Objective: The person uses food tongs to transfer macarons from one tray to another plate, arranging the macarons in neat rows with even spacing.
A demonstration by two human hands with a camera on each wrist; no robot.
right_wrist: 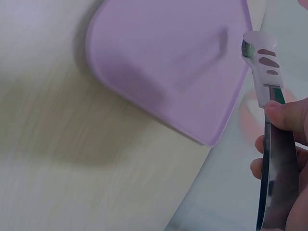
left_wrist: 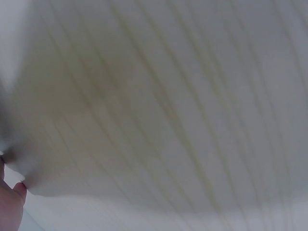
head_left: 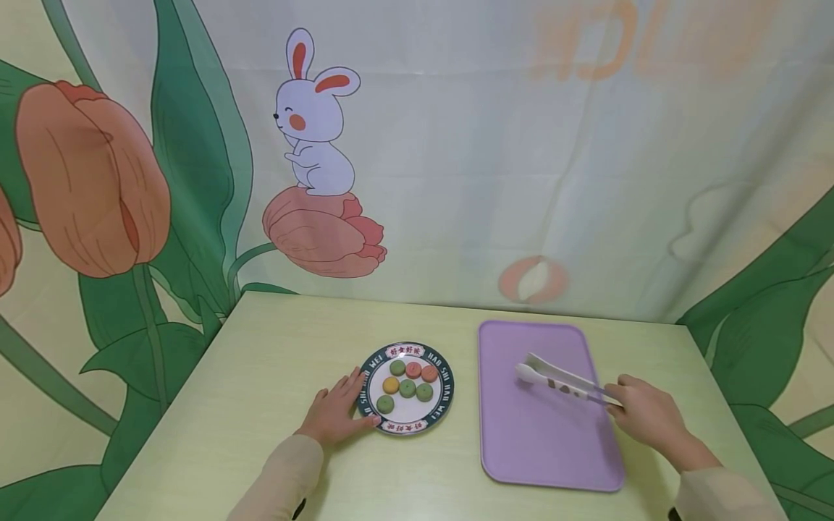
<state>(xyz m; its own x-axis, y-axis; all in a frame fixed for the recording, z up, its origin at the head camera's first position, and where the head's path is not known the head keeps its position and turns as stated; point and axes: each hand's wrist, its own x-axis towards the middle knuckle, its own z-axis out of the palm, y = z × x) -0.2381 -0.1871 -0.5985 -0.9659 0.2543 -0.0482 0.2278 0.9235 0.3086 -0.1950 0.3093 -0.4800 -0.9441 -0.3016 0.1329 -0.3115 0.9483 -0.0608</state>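
My right hand (head_left: pixel 648 412) grips a pair of tongs (head_left: pixel 570 383) with white, brown-spotted tips, held over the purple tray (head_left: pixel 547 441). In the right wrist view, a small green piece (right_wrist: pixel 248 49) shows between the tong tips, mostly covered by them. On the left, my left hand (head_left: pixel 335 412) rests at the near-left rim of a round plate (head_left: pixel 444 409), thumb and fingers spread along its edge. Several small round pieces lie on this plate: green (head_left: pixel 407 388), pink (head_left: pixel 413 370) and one yellow-orange (head_left: pixel 390 385). Only fingertips (left_wrist: pixel 19 190) appear in the left wrist view.
A pale wood-grain table (head_left: pixel 293 325) carries the plate and the tray, with a gap between them. Behind its far edge hangs a printed cloth (head_left: pixel 443 181) with a rabbit and tulips.
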